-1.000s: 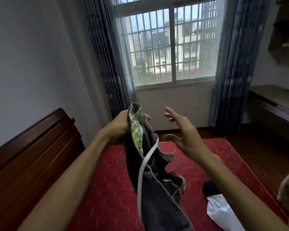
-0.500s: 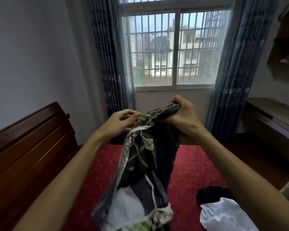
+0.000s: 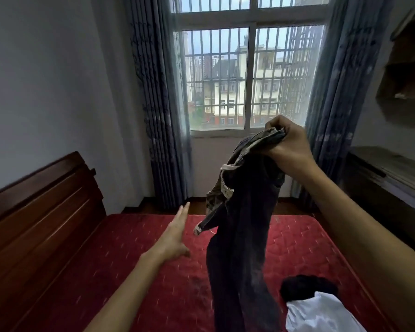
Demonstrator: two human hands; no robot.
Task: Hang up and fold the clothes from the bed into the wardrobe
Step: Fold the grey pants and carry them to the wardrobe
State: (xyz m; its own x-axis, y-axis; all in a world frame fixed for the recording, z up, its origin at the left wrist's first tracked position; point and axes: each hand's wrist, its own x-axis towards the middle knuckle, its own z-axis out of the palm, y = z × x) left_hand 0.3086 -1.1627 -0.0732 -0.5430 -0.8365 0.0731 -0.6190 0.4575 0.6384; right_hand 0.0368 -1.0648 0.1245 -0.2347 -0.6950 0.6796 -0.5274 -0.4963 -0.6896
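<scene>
Progress looks early: the right hand (image 3: 289, 146) grips dark trousers (image 3: 242, 231) by the waistband at centre frame, legs dangling over the red bed (image 3: 139, 271). The left hand (image 3: 175, 236) is spread flat and empty, just left of them. A white garment (image 3: 321, 312) and a black garment (image 3: 307, 286) wait at lower right. The wardrobe is not visible. The headboard (image 3: 41, 212) bounds the left; the middle of the mattress lies bare.

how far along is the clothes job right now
Early. Nothing visibly done: the wardrobe isn't in view. In hand: the right hand grips the dark trousers by the waistband, hanging over the red bed; the left hand is open and empty. Left: the black garment and white garment on the bed.
</scene>
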